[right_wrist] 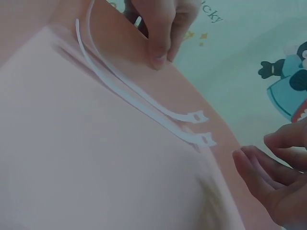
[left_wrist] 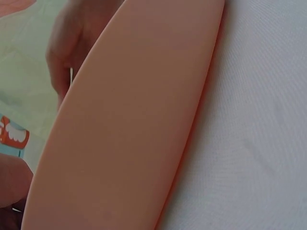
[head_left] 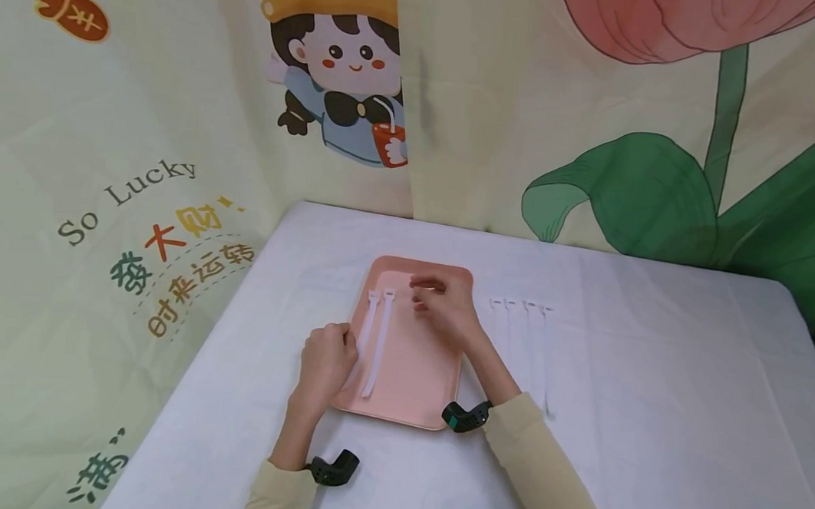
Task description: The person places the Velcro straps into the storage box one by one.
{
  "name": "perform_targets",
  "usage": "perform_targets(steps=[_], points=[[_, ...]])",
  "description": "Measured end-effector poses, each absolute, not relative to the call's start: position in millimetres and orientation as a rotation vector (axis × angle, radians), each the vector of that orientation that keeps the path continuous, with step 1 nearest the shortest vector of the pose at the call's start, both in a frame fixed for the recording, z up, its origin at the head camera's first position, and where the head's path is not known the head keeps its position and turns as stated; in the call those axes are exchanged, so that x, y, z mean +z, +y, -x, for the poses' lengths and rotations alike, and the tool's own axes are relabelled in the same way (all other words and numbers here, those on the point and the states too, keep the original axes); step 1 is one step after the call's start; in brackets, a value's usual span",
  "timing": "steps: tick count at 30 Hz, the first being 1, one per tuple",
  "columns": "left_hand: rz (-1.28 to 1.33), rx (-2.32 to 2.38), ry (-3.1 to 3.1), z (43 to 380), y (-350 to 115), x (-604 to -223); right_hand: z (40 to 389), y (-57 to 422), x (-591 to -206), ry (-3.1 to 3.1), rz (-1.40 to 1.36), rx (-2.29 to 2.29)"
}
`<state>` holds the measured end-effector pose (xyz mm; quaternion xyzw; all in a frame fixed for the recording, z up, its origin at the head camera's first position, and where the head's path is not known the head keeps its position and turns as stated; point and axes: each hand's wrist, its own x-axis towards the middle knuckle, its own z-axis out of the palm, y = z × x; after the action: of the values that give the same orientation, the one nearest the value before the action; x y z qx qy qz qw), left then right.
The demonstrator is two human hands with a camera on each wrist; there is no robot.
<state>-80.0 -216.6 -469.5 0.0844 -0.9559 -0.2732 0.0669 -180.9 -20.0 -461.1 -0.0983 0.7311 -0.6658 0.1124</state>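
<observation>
Two flat white straps (head_left: 378, 345), slotted heads (head_left: 388, 294) forward, lie lengthwise between left hand (head_left: 329, 354), gripping pink tray (head_left: 415, 370), and empty, loosely parted right hand (head_left: 448, 306).

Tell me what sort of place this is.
Probably a small indoor tabletop work area, perhaps staged for recording: a white-topped table stands before a cartoon-printed backdrop, with a pink tray holding two white straps.

1 high view — 2 near tray (head_left: 411, 374)
</observation>
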Motion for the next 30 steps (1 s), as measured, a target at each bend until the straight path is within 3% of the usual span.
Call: perform_targets(steps=[30], points=[[-0.261,-0.882,-2.915,82.1,-216.9,-468.0,179.7,137.8,-464.4,2.485,-0.177,-1.954]])
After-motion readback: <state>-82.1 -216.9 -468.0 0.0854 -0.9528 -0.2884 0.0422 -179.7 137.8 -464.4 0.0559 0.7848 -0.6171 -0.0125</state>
